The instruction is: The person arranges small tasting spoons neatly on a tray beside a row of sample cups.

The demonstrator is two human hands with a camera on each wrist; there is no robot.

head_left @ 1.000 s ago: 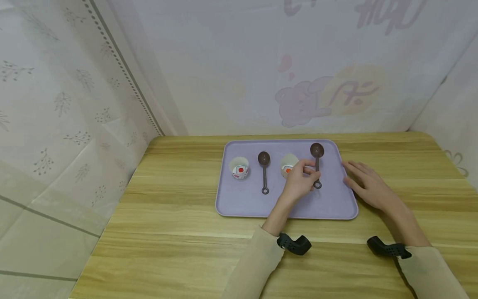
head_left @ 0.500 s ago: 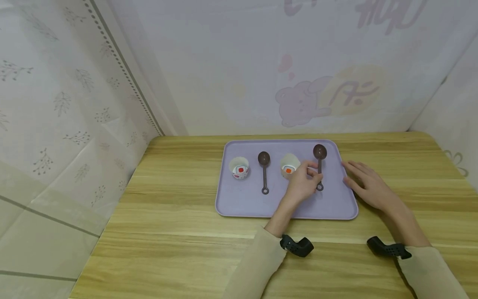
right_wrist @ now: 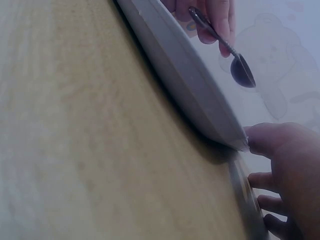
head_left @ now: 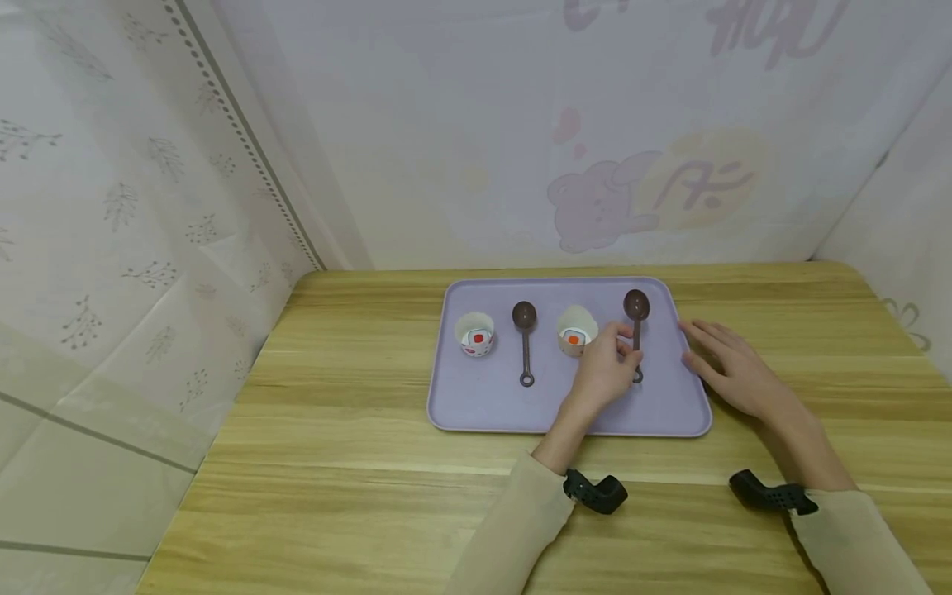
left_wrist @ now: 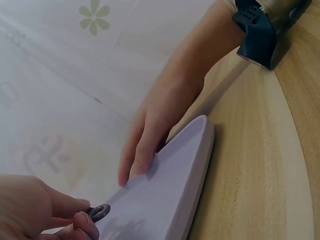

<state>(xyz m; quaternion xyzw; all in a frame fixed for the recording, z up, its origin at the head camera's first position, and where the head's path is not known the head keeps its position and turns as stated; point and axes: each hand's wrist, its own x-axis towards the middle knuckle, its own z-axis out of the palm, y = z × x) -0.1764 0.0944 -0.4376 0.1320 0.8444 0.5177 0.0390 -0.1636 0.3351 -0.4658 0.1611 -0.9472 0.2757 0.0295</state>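
A brown measuring spoon [head_left: 636, 306] points bowl-away on the right part of a lavender tray [head_left: 483, 405]. My left hand [head_left: 606, 368] pinches its handle between thumb and fingers; the ring end [left_wrist: 100, 212] pokes out in the left wrist view. From the right wrist view, the spoon's bowl [right_wrist: 242, 72] shows above the tray rim; whether it touches the tray I cannot tell. My right hand [head_left: 732, 372] touches the tray's right edge with extended fingers. Beside my left hand stands a white paper cup [head_left: 576, 318] with an orange patch inside.
Further left on the tray lie a second brown measuring spoon [head_left: 525, 318] and another white cup [head_left: 476, 350] with a red patch inside. The wooden table [head_left: 335, 397] runs around the tray. A patterned cloth [head_left: 446, 165] hangs behind.
My left hand has shifted slightly right and toward me, taking the spoon along. The right hand stays at the tray's edge.
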